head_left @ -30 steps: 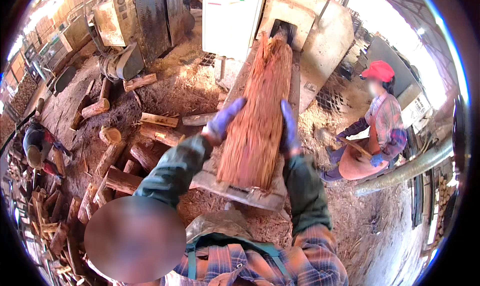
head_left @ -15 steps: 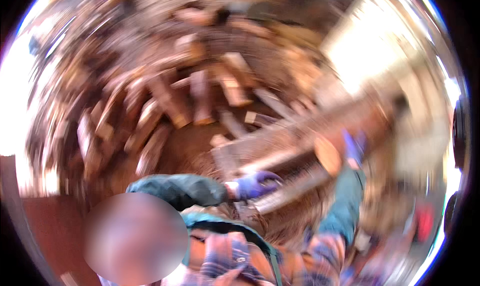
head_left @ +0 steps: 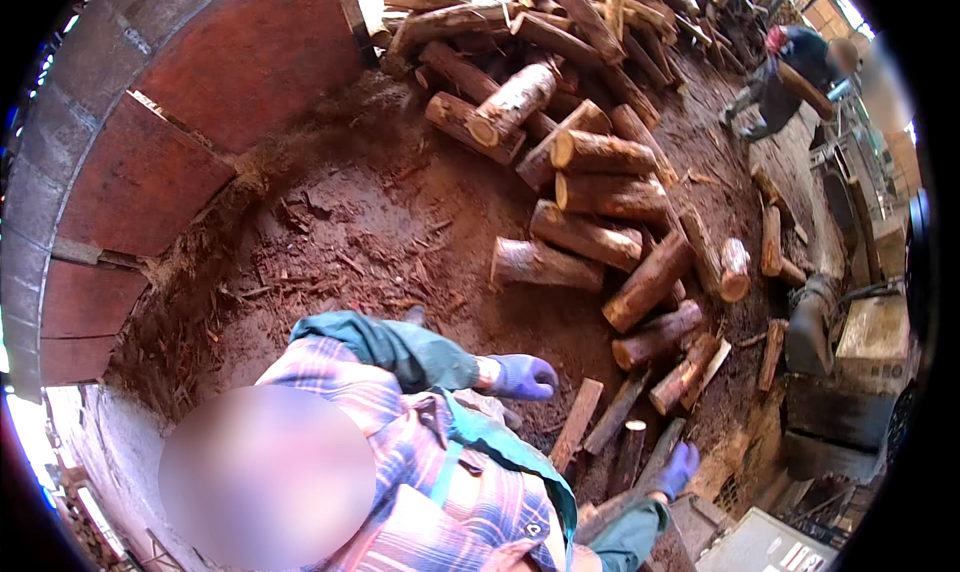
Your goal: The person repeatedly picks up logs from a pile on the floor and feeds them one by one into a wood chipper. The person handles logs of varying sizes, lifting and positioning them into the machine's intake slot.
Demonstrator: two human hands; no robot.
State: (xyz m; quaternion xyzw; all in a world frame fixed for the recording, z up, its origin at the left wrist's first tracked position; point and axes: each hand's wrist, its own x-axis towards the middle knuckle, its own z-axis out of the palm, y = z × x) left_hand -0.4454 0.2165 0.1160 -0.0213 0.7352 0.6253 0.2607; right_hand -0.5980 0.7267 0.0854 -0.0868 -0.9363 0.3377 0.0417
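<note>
Both my hands wear purple-blue work gloves. My left hand (head_left: 523,377) hangs in front of my body over the dirt floor, fingers loosely curved with a gap to the thumb and nothing held. Beside it lie a flat reddish board (head_left: 577,424) and a slim dark log (head_left: 616,412). Further right, my right hand (head_left: 680,469) is held out low, its fingers apart and empty. It is close to a grey length of wood (head_left: 661,454); whether it touches it I cannot tell. Thick cut logs (head_left: 648,282) with pale ends lie in a heap ahead of both hands.
A larger log pile (head_left: 570,22) stretches along the back. Bark scraps (head_left: 340,257) litter the brown floor. Rusty panels (head_left: 150,177) form a curved wall at left. At the far right, another person (head_left: 790,77) bends with a log (head_left: 806,92). Machinery (head_left: 812,332) stands at right.
My view has swung left, from a trough-like wooden frame to the log heap and rusty wall. My right hand, earlier beside a log's cut end in that frame, is now away from it.
</note>
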